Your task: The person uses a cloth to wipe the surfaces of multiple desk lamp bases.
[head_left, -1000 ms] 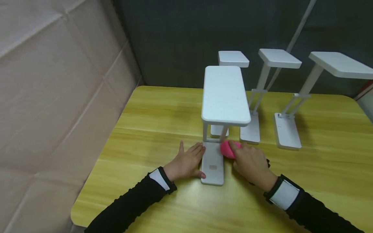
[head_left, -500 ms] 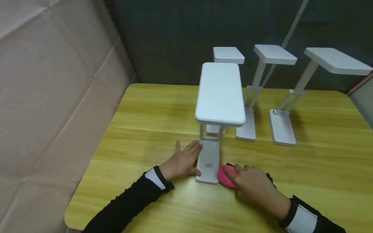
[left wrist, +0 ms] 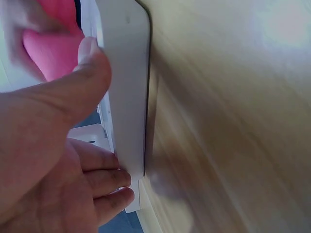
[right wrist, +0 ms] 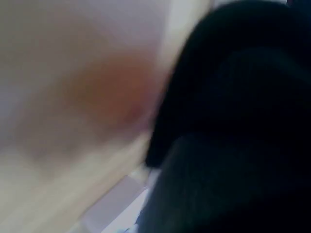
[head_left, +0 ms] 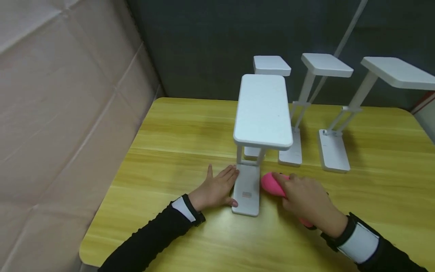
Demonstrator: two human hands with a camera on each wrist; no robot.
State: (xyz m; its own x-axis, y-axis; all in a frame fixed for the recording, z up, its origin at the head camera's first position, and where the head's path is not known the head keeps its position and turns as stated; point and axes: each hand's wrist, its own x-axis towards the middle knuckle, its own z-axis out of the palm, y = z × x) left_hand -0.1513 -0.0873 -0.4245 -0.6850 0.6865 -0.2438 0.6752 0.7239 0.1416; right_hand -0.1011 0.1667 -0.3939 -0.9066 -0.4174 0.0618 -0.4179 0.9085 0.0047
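A white folding desk lamp (head_left: 263, 109) stands near the middle of the table, its flat base (head_left: 246, 190) toward me. Along the base's left edge lies my left hand (head_left: 215, 192), fingers extended and thumb at the near corner. In the left wrist view the fingertips (left wrist: 121, 177) touch the side of the base. My right hand (head_left: 307, 200) grips a pink hand tool (head_left: 271, 185) with a rounded head and black trim, index finger laid along it. The head is just right of the base. A dark, blurred shape covers much of the right wrist view.
Behind stand three more white lamps: one partly hidden (head_left: 272, 65), one in the middle (head_left: 290, 149) and one at the right (head_left: 334, 151). The wood-grain table (head_left: 176, 128) ends at a dark backdrop (head_left: 204, 45). Pale covering (head_left: 68, 132) rises at the left.
The right hand drew the pink tool down along the base's right side to its near corner, then moved it back up and slightly away. The left hand stayed at the base.
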